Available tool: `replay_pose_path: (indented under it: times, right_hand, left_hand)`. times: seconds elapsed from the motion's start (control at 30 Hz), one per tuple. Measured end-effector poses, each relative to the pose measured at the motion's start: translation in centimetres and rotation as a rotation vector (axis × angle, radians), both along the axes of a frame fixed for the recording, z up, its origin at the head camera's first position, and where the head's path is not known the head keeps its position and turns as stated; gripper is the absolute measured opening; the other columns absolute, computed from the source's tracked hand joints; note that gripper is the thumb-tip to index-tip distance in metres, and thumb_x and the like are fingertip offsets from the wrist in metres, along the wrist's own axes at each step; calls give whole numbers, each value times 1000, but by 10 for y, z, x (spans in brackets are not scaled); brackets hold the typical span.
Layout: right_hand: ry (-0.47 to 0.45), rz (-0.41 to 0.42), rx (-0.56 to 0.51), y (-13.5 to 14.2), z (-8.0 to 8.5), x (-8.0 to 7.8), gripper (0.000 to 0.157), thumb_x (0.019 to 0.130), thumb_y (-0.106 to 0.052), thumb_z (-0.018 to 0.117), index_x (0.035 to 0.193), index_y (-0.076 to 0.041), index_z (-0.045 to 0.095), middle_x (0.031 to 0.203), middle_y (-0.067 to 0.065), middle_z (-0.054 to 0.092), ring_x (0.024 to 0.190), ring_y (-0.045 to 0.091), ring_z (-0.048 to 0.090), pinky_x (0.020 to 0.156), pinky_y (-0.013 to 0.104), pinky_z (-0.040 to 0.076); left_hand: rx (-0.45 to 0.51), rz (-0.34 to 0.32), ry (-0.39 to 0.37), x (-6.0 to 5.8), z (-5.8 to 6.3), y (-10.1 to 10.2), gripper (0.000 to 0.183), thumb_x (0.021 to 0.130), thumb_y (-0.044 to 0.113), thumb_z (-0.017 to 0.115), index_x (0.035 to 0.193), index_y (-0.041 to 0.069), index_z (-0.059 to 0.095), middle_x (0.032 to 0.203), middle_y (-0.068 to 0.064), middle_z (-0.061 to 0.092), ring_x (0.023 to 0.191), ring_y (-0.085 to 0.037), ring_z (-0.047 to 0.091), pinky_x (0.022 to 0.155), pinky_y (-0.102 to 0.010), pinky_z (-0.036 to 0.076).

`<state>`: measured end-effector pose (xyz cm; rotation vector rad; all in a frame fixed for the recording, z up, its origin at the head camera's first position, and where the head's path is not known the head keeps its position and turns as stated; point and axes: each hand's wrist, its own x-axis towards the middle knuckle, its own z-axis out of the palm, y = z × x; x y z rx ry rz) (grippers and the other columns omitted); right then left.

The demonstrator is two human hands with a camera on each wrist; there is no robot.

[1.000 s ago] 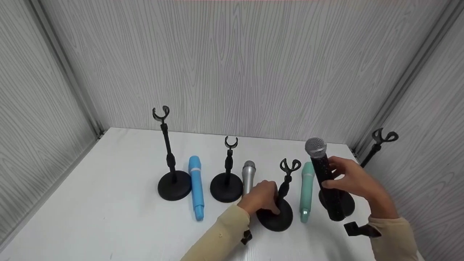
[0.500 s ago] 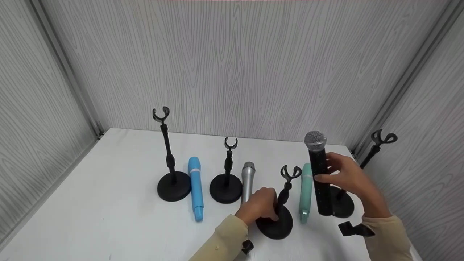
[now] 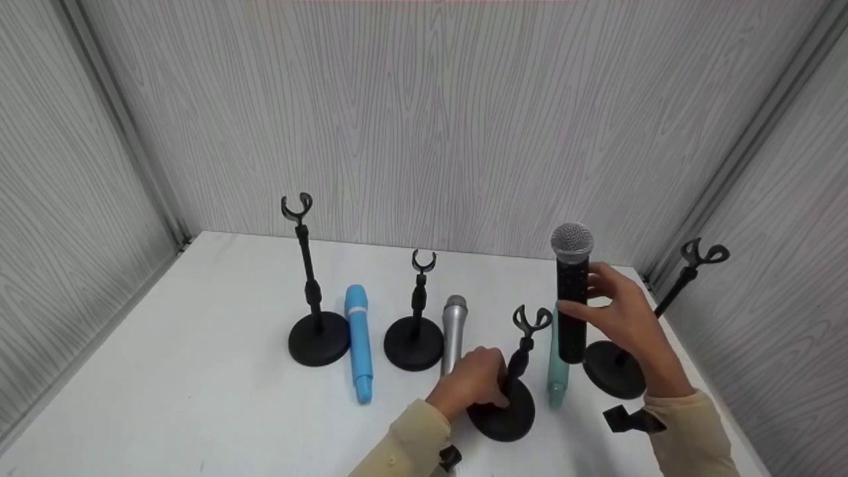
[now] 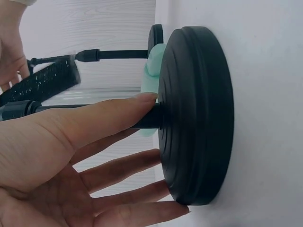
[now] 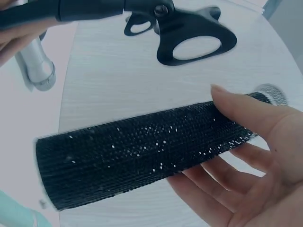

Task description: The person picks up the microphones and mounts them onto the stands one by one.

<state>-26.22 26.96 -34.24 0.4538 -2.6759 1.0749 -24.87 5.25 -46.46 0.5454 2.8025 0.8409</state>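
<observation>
My right hand holds a black, glittery microphone with a silver mesh head, pinched between thumb and fingers and raised above the table, head up. My left hand grips a black microphone stand low down. In the left wrist view the thumb lies along its pole and the fingertips touch the round base. The stand's forked clip appears bare in the right wrist view, close to the microphone. Behind the black microphone, a mint green microphone lies partly hidden on the table.
A silver microphone lies left of the gripped stand, partly behind my left hand. Further left are a short stand, a blue microphone and a tall stand. Another stand is at the right, near the side wall.
My right hand has moved left and up with the black microphone, which now stands more upright. The gripped stand has shifted slightly toward me, with my left hand still on it.
</observation>
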Motion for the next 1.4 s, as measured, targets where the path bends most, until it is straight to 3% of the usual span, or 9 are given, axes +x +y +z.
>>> replay_pose_path:
  times: [0.3, 0.43, 0.6, 0.7, 0.8, 1.03, 1.23, 1.3, 1.4]
  right_hand:
    - [49, 65, -137, -24, 3, 1, 62, 87, -5, 81, 142, -7, 54, 126, 20, 68, 119, 39, 68, 100, 58, 54]
    - [47, 111, -199, -32, 2, 0, 62, 88, 2, 77, 143, -4, 50, 129, 18, 67, 122, 35, 67, 99, 50, 57]
    - [21, 182, -341, -40, 0, 0, 64, 91, 3, 74, 147, -4, 44, 137, 19, 66, 121, 14, 68, 96, 29, 58]
    - [15, 206, -390, -44, 0, 0, 58, 92, 2, 73, 144, -3, 48, 138, 18, 65, 119, 5, 67, 96, 24, 57]
    - [7, 222, -378, -47, 0, 0, 50, 92, 0, 73, 138, -2, 52, 136, 14, 67, 119, 4, 67, 97, 26, 56]
    - [17, 260, -297, -45, -4, 2, 51, 91, 3, 73, 138, -3, 52, 130, 12, 70, 119, 13, 68, 94, 31, 58]
    - [24, 336, -221, -40, -7, 1, 43, 93, 4, 70, 133, 0, 57, 128, 15, 66, 122, 13, 65, 103, 51, 54]
    - [44, 395, -198, -38, -9, 0, 38, 94, 4, 69, 130, 2, 58, 128, 13, 65, 121, 12, 65, 106, 45, 53]
    - [69, 501, -189, -34, -11, 0, 40, 92, 5, 71, 129, 3, 57, 131, 4, 64, 120, 16, 66, 99, 33, 56]
  left_hand:
    - [22, 4, 20, 1, -2, -2, 25, 68, 10, 95, 81, 6, 74, 69, 0, 67, 61, -10, 53, 57, -22, 48]
    - [20, 4, 9, 1, -3, -1, 25, 70, 11, 94, 83, 6, 74, 71, 0, 68, 62, -10, 54, 57, -22, 48]
    - [26, 4, -5, 3, -2, 1, 23, 71, 10, 93, 83, 6, 73, 71, -1, 67, 61, -10, 54, 55, -22, 47]
    - [27, 2, 2, 3, -2, 2, 23, 71, 10, 93, 81, 6, 74, 70, -1, 67, 60, -10, 54, 54, -22, 47]
    - [23, -2, 7, 3, -2, 3, 22, 71, 10, 93, 82, 5, 74, 69, -1, 68, 59, -10, 54, 55, -22, 46]
    - [9, -11, 2, 1, -4, 2, 22, 72, 11, 93, 82, 6, 75, 71, -1, 68, 61, -10, 54, 56, -22, 47]
    - [10, -3, -5, 0, -5, 3, 23, 71, 12, 94, 84, 6, 75, 72, -1, 69, 62, -10, 56, 57, -22, 49]
    - [12, 0, -3, 0, -5, 3, 24, 71, 12, 94, 83, 7, 75, 71, -1, 69, 62, -10, 56, 58, -22, 49]
    - [16, -1, -2, 0, -5, 3, 24, 70, 13, 94, 83, 7, 75, 71, 0, 69, 62, -11, 56, 58, -22, 48]
